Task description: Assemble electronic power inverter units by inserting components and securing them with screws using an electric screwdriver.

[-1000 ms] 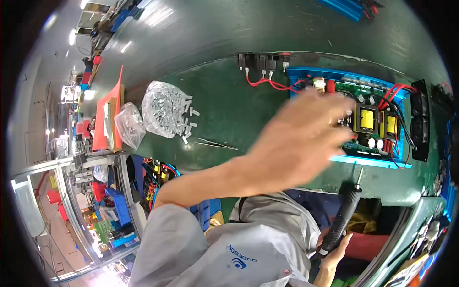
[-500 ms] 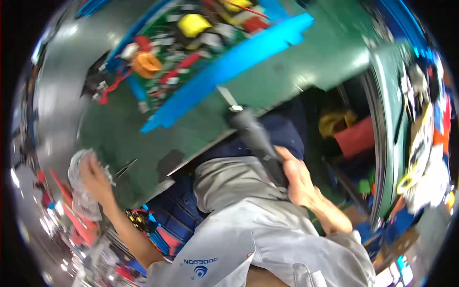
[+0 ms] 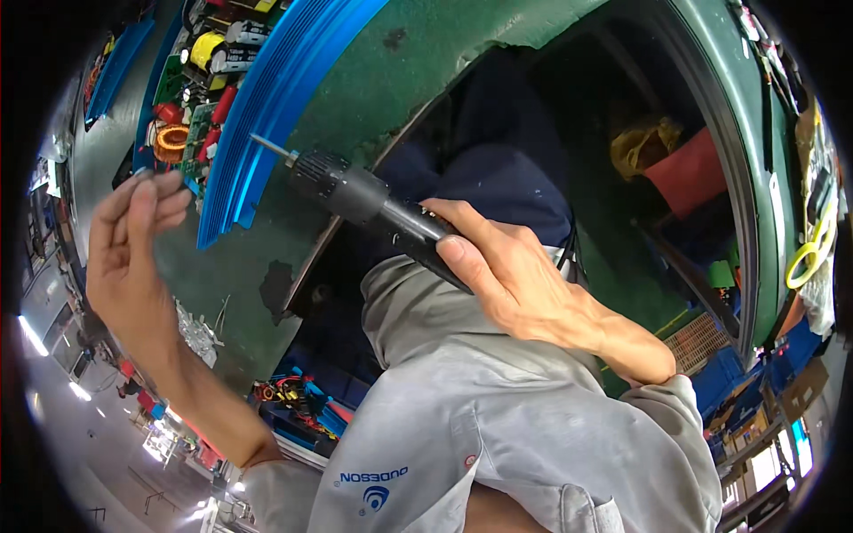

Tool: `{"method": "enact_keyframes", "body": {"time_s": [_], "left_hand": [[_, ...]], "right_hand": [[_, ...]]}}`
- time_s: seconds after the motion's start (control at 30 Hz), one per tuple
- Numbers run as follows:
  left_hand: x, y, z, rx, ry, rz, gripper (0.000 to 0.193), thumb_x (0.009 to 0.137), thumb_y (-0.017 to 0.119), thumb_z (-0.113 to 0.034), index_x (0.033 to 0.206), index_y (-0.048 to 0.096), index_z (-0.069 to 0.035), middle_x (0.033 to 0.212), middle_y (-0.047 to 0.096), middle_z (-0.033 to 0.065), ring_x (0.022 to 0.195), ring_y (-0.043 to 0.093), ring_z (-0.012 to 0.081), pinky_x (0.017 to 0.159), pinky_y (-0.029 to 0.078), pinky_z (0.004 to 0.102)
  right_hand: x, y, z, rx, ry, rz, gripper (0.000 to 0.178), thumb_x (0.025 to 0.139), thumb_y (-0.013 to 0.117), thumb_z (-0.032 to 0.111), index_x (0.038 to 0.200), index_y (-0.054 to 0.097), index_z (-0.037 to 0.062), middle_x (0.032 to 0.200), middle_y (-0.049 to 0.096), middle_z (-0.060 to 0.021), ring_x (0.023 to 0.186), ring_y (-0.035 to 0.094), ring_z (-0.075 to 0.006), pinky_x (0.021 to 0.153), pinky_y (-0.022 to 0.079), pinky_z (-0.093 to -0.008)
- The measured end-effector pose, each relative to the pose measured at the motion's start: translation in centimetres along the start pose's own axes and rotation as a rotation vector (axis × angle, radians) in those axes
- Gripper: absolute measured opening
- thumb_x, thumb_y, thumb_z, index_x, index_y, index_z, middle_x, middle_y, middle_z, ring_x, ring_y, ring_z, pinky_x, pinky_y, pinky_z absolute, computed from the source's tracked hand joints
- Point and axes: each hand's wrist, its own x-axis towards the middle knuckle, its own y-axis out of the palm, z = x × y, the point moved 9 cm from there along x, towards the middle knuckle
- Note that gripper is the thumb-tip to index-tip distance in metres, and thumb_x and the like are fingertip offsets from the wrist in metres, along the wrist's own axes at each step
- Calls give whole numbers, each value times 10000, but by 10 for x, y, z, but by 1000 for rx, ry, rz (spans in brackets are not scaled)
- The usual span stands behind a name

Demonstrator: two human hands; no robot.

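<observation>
My right hand (image 3: 515,271) is wrapped round a black electric screwdriver (image 3: 355,194). Its metal bit points up and left, with the tip in front of the blue finned metal side of a housing (image 3: 258,107); whether they touch I cannot tell. Inside that housing is a circuit board (image 3: 191,107) with a yellow-wrapped transformer (image 3: 207,51), an orange copper coil (image 3: 171,142) and red parts. My left hand (image 3: 133,240) is raised beside the housing's near end, fingers curled and thumb against the fingertips. Anything pinched there is too small to name.
A clear plastic bag (image 3: 197,333) lies on the green bench (image 3: 355,98) behind my left forearm. Another blue housing (image 3: 115,71) stands farther left. Below the bench's left edge are more blue housings with wired parts (image 3: 306,400). A red piece (image 3: 689,173) and yellow bag (image 3: 644,147) sit under the bench.
My left hand has left the plastic bag and come up beside the housing. The screwdriver has swung left, its bit toward the housing. The whole view has turned, shifting the housing left.
</observation>
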Motion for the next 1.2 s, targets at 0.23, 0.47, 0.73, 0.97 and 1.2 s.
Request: {"method": "enact_keyframes", "body": {"time_s": [0.23, 0.47, 0.73, 0.97, 1.2], "left_hand": [[17, 29, -13, 165, 154, 93, 136, 926, 733, -54, 1045, 712, 8, 990, 741, 99, 856, 703, 140, 816, 531, 239], [10, 42, -53, 477, 471, 67, 133, 888, 732, -10, 1020, 740, -25, 1096, 692, 83, 949, 671, 141, 837, 511, 264], [25, 62, -55, 552, 522, 195, 121, 786, 773, -51, 877, 695, -35, 1477, 539, 144, 1334, 519, 364, 1113, 410, 456], [25, 53, -31, 295, 377, 235, 154, 782, 774, -6, 929, 742, -39, 1525, 496, 141, 1385, 480, 341, 1201, 293, 493], [31, 54, -30, 246, 333, 315, 181, 822, 698, 26, 990, 746, -26, 1549, 461, 170, 1435, 430, 351, 1219, 251, 510]], "right_hand": [[3, -4, 0, -37, -29, -14, 417, 1072, 443, 289, 1356, 503, -10, 868, 655, -231, 763, 654, -380, 737, 498, -436], [13, -2, 4, 119, 111, 119, 524, 1110, 283, 377, 1383, 516, -5, 845, 658, -144, 770, 646, -245, 752, 489, -360], [-8, 32, -26, 679, 361, 264, 663, 1094, 230, 562, 1276, 562, 18, 802, 630, -30, 724, 561, -109, 698, 456, -273], [-11, 41, -23, 741, 470, 303, 907, 1003, 255, 731, 1394, 474, -57, 725, 636, -109, 610, 573, -159, 578, 449, -285], [-9, 44, -21, 880, 538, 317, 967, 981, 268, 763, 1382, 501, -86, 699, 617, -112, 592, 553, -177, 551, 424, -291]]}}
